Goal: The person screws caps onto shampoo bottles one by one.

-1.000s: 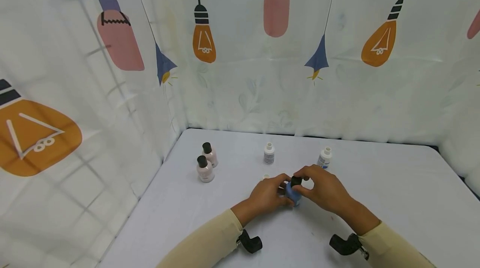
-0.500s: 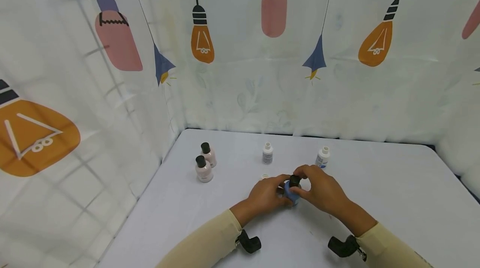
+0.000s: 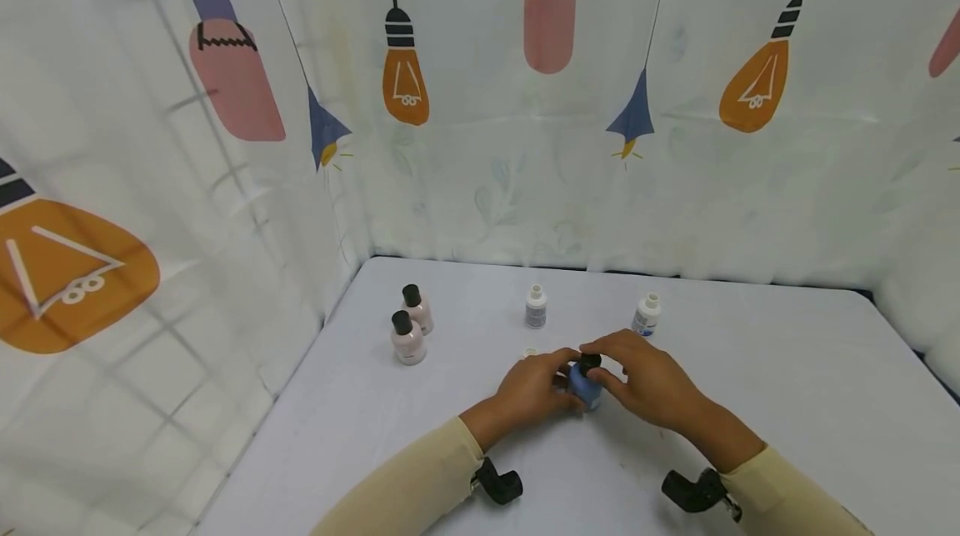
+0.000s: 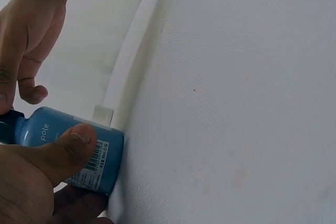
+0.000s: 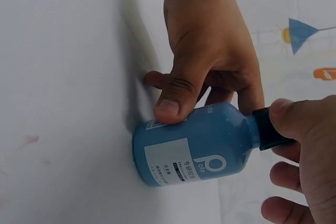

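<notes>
A blue bottle point(image 5: 205, 145) with a white printed label stands upright on the white table. My left hand point(image 3: 528, 390) grips its body, thumb on one side and fingers round the other, as the left wrist view of the bottle point(image 4: 52, 124) also shows. The black cap point(image 5: 266, 128) sits at the bottle's neck. My right hand point(image 3: 648, 378) pinches this cap between thumb and fingers from above; its other fingers stay off the bottle in the right wrist view.
Two pale pink bottles point(image 3: 409, 344) with black caps stand at the left. Farther back are a small white bottle point(image 3: 536, 311) and another white bottle point(image 3: 646, 316), both uncapped. A small white piece point(image 3: 530, 352) shows behind my left hand. Printed curtains point(image 3: 480, 186) border the table.
My right hand's fingers have turned slightly round the black cap, and the thumb has shifted. My left hand and the blue bottle stay in place.
</notes>
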Tool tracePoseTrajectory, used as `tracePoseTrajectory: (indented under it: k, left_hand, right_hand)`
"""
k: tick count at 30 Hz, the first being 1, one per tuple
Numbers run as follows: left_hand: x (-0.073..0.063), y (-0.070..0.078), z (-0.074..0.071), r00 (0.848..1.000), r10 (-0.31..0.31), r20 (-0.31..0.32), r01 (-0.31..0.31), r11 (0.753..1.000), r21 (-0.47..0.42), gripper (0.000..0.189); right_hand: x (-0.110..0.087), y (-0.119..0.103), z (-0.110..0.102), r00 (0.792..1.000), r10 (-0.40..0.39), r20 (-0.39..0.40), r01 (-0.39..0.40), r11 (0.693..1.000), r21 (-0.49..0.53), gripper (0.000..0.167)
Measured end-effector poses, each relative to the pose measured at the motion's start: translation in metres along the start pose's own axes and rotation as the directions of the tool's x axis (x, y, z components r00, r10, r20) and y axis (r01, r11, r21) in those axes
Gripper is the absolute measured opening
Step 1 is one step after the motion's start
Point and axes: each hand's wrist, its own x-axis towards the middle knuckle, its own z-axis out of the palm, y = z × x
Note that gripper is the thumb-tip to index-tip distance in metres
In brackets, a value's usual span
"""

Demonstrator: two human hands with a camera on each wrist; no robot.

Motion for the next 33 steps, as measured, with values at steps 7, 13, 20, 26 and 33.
tracePoseTrajectory:
  k: [7, 13, 20, 26, 33]
  left_hand:
    - [0.0, 0.0, -0.001, 1.0, -0.014, 0.01, 0.014, 1.0, -0.019, 0.061]
    - [0.0, 0.001, -0.002, 1.0, -0.02, 0.011, 0.021, 0.999, -0.031, 0.059]
    - [0.0, 0.001, -0.001, 1.0, -0.018, 0.015, 0.018, 1.0, 0.001, 0.059]
    - [0.0, 0.002, -0.001, 1.0, -0.022, 0.02, 0.021, 1.0, 0.006, 0.063]
    - [-0.001, 0.003, -0.002, 0.999, -0.033, 0.028, 0.032, 0.999, 0.005, 0.062]
  right_hand:
    - [0.003, -0.002, 0.003, 0.995, 0.102, -0.024, -0.102, 0.995, -0.018, 0.039]
    - [0.004, -0.003, 0.002, 0.988, 0.154, -0.005, -0.154, 0.988, 0.016, 0.042]
    - [0.0, 0.002, -0.005, 0.998, 0.056, 0.024, -0.058, 0.996, 0.063, 0.049]
    - [-0.002, 0.007, -0.007, 0.997, -0.063, 0.035, 0.06, 0.995, 0.078, 0.035]
    - [0.001, 0.002, -0.006, 0.998, 0.052, 0.024, -0.053, 0.997, 0.047, 0.031]
